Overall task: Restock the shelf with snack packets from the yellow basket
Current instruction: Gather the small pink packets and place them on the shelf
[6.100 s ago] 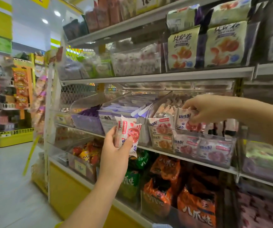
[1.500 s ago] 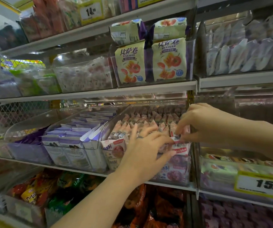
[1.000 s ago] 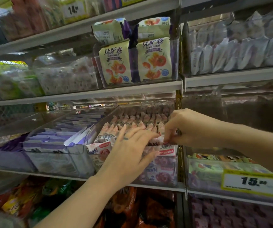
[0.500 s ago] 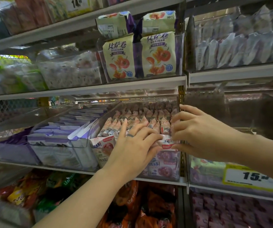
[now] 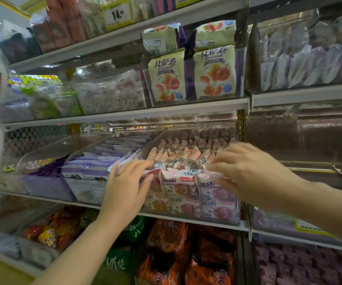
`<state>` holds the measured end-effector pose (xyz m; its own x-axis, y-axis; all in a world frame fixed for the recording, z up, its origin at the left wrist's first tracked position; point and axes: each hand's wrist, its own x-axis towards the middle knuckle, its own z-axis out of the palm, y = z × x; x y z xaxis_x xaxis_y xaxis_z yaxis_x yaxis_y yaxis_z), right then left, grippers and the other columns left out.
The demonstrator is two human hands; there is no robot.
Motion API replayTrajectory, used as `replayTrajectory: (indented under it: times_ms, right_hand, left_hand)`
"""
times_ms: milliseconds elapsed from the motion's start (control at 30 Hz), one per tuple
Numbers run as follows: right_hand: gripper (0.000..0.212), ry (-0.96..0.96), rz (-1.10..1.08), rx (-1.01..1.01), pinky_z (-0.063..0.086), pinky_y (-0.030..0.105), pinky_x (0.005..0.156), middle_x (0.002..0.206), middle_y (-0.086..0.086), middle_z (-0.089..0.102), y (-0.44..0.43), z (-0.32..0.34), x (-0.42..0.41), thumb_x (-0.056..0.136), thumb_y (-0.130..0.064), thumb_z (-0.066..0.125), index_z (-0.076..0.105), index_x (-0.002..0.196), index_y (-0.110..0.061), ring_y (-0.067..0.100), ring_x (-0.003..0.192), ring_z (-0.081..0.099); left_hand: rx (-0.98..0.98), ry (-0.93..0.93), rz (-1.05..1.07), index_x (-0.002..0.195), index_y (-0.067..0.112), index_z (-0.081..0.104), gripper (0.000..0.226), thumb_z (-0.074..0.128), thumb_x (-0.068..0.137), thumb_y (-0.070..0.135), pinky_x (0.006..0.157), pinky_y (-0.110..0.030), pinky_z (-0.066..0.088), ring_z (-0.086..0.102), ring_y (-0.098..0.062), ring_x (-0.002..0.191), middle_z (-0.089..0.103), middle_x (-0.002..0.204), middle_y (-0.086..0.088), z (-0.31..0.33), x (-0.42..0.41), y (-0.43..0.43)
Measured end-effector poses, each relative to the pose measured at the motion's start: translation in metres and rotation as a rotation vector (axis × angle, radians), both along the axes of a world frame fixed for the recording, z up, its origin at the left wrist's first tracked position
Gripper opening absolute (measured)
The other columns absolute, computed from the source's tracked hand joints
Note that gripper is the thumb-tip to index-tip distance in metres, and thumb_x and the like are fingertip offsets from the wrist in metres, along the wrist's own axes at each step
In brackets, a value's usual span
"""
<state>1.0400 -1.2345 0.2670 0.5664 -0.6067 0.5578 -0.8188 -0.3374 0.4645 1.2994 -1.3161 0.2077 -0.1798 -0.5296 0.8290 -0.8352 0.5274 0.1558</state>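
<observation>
Both hands, left [image 5: 124, 190] and right [image 5: 246, 173], crowd the packet bin's [image 5: 219, 214] front edge.

Both hands reach into a clear bin [image 5: 217, 214] of pink-and-white snack packets [image 5: 183, 177] on the middle shelf [image 5: 186, 220]. The left hand [image 5: 124, 190] presses the front row with fingers extended. The right hand [image 5: 248, 173], blurred, hovers spread above the bin's right side.

two bare forearms, no sleeves visible; left hand [image 5: 124, 189] bears a small dark mark at the index-finger base; right hand [image 5: 246, 173] unadorned, slightly motion-blurred.
</observation>
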Motion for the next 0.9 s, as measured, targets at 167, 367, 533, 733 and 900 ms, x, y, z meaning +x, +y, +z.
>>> replayTrajectory:
  times_ms: [167,367,533,733,900]
  right_hand:
    - [0.047,-0.033,-0.047,0.065,0.049,0.028,0.087,0.138,-0.012,0.048,-0.019,-0.016,0.007,0.098,-0.018,0.047,0.04,0.141,-0.032,0.013,0.124,0.042]
    - [0.059,-0.097,-0.18,0.013,0.035,0.027,0.067,0.13,-0.004,0.044,-0.033,-0.028,0.028,0.085,0.0,0.054,0.04,0.138,-0.024,0.019,0.118,0.042]
    - [0.057,-0.029,-0.081,-0.141,0.048,0.045,0.095,0.114,0.0,0.07,-0.018,-0.036,0.013,0.059,-0.015,0.087,0.071,0.113,-0.016,0.019,0.106,0.067]
    - [0.051,0.135,-0.076,-0.272,0.026,0.043,0.108,0.13,0.012,0.06,-0.019,-0.053,-0.004,0.081,-0.022,0.049,0.06,0.129,-0.007,0.028,0.121,0.057]
    - [0.056,0.163,-0.185,-0.215,0.036,0.052,0.107,0.133,0.021,0.055,-0.018,-0.057,-0.003,0.094,-0.026,0.022,0.056,0.132,-0.004,0.036,0.124,0.053]
  left_hand:
    - [0.078,-0.122,-0.007,0.131,0.038,0.053,0.036,0.055,0.096,0.029,0.116,-0.039,0.02,0.044,-0.007,0.127,0.056,0.13,0.019,0.008,0.001,-0.01]
    - [0.02,-0.13,-0.03,0.117,0.027,0.065,0.031,0.062,0.091,0.011,0.113,-0.036,0.021,0.056,-0.018,0.113,0.065,0.114,0.007,0.02,-0.005,-0.019]
    - [-0.032,-0.254,-0.111,0.111,0.023,0.067,0.039,0.061,0.086,-0.007,0.109,-0.044,0.035,0.059,-0.021,0.106,0.065,0.11,0.005,0.028,0.003,-0.022]
    - [0.033,-0.24,-0.116,0.124,0.027,0.058,0.045,0.053,0.091,-0.003,0.075,-0.037,0.053,0.062,-0.018,0.099,0.057,0.118,0.011,0.014,0.013,-0.018]
    - [-0.058,-0.307,-0.07,0.114,0.017,0.063,0.052,0.064,0.073,-0.015,0.059,-0.031,0.047,0.065,-0.026,0.086,0.062,0.107,-0.001,0.004,0.014,-0.016]
